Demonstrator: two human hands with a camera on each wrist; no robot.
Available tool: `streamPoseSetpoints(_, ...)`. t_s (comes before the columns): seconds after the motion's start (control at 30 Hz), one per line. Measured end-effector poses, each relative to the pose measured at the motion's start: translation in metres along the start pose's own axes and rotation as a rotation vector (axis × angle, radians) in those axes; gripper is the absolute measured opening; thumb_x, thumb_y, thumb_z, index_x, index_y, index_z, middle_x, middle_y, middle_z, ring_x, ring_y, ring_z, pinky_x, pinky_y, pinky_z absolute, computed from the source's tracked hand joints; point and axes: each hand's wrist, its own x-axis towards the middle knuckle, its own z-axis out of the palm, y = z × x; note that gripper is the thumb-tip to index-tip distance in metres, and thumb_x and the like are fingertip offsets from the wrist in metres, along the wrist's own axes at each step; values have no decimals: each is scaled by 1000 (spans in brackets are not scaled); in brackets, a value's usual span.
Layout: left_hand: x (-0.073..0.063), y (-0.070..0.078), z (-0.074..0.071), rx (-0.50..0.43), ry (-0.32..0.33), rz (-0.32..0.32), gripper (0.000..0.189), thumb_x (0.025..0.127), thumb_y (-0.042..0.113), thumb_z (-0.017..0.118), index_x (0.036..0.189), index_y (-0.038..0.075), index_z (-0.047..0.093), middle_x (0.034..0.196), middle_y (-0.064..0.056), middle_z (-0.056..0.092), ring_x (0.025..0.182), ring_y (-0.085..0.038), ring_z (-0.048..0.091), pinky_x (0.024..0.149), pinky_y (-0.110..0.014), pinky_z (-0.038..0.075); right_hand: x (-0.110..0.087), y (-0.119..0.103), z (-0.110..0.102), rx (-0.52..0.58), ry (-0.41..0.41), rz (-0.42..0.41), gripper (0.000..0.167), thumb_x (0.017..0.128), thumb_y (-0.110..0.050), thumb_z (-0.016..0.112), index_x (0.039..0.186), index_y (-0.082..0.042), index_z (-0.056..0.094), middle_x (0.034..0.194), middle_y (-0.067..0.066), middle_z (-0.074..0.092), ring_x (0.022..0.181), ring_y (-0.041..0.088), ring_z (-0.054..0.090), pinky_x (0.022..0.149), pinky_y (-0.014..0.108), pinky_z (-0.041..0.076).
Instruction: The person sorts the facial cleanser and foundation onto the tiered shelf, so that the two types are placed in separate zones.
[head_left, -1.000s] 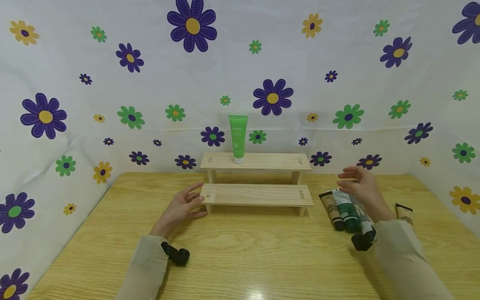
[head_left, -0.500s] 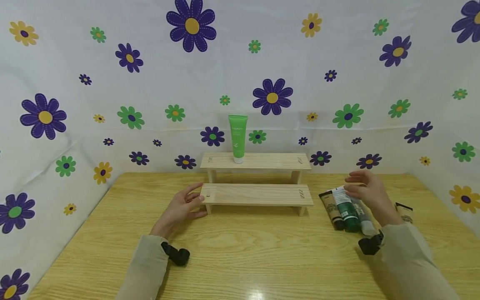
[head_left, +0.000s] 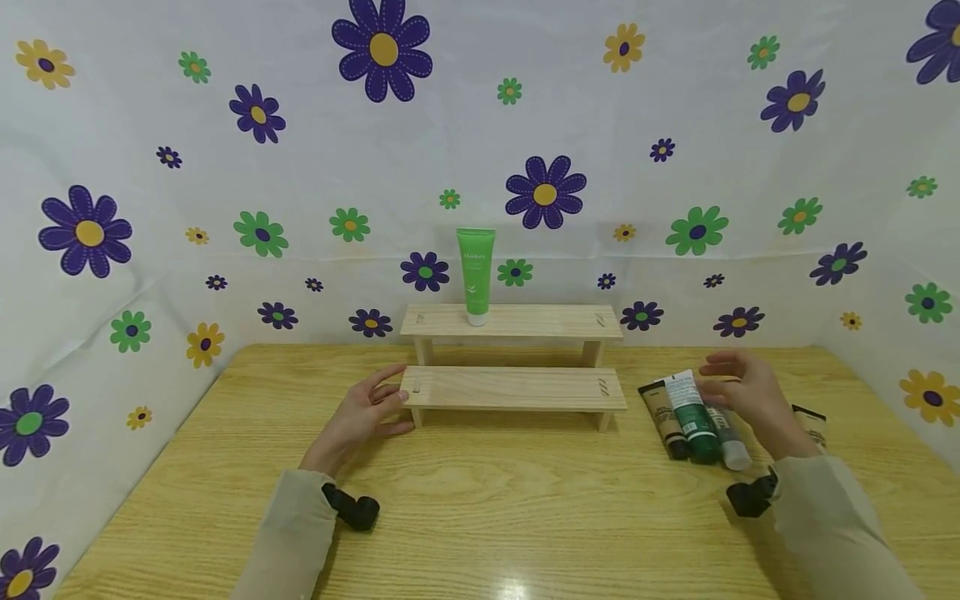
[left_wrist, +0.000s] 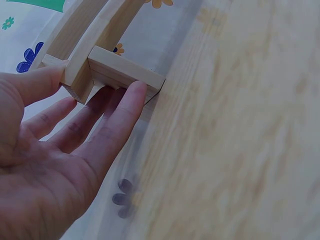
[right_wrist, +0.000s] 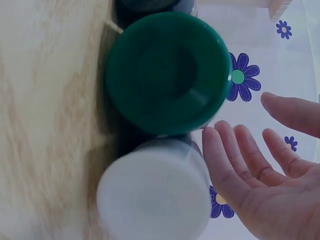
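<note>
My left hand [head_left: 358, 417] touches the left end of the low step [head_left: 517, 390] of a pale wooden two-step shelf. In the left wrist view its thumb lies at the board edge, and spread fingers [left_wrist: 117, 127] reach along the leg [left_wrist: 122, 70]. Over at the right, my right hand [head_left: 753, 400] hovers, fingers loosely bent and holding nothing, above a row of squeeze tubes: a tan tube [head_left: 663, 419], a white and green tube [head_left: 692, 421] and a grey tube [head_left: 725, 435]. The right wrist view shows the fingertips beside the green cap [right_wrist: 167, 75] and white cap [right_wrist: 152, 197].
A bright green tube [head_left: 476, 275] stands cap down on the high step [head_left: 540, 321]. Another tan tube [head_left: 810, 423] lies farther right, partly hidden by my right wrist. Flower-print cloth [head_left: 450, 142] encloses the wooden table [head_left: 487, 500] at the back and sides.
My right hand has moved to the right and slightly toward me, uncovering more of the white and green tube and the grey tube. My left hand stays where it was.
</note>
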Motion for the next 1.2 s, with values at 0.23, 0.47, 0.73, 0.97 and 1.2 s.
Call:
streamPoseSetpoints(0.23,0,1,0,0,-3,5,58,108,2,46,160,0,21,148,-37,37,131,-50,47,92,-48,57,-2,0,-4,-28,-44,12,54,99,3,59,142,20,30,135,44,40,86,5,60,76,21,60)
streamPoseSetpoints(0.47,-1,1,0,-1,6,-5,57,108,2,46,160,2,23,148,-36,38,131,-49,47,92,-47,58,0,-7,-6,-118,-110,71,60,94,2,67,139,20,32,133,44,42,102,35,60,76,29,62)
streamPoseSetpoints(0.73,0,1,0,-1,3,-3,58,108,2,46,160,1,22,148,-35,38,131,-49,47,93,-47,57,3,-12,-6,-206,-199,98,61,90,3,70,135,21,34,126,44,46,99,39,59,78,41,63)
streamPoseSetpoints(0.97,0,1,1,-2,8,-7,57,108,3,45,160,1,22,148,-35,38,131,-48,47,93,-47,57,2,-16,-4,-309,-280,85,59,87,3,72,131,21,37,126,43,47,105,48,56,84,51,59)
streamPoseSetpoints(1.2,-1,1,0,1,6,-10,58,108,3,47,160,2,23,148,-35,38,130,-48,47,92,-47,58,2,-16,0,-353,-295,42,58,85,4,74,128,24,41,121,41,52,107,50,55,88,56,56)
